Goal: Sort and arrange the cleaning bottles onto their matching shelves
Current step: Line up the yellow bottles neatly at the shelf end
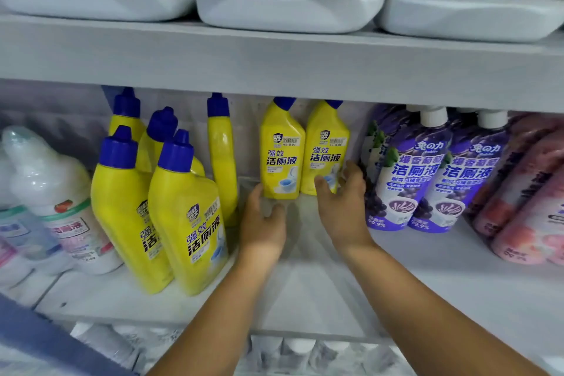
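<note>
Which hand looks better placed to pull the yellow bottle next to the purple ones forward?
Probably the right hand: its fingers already touch that yellow bottle. The left hand sits by the neighbouring bottle.

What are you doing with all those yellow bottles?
A person is tidying a shop shelf of toilet cleaners. The left hand and right hand reach to two yellow bottles at the back of the shelf, the right touching one, the left at the other's base. More yellow bottles stand at the left, purple pouches at the right.
</note>
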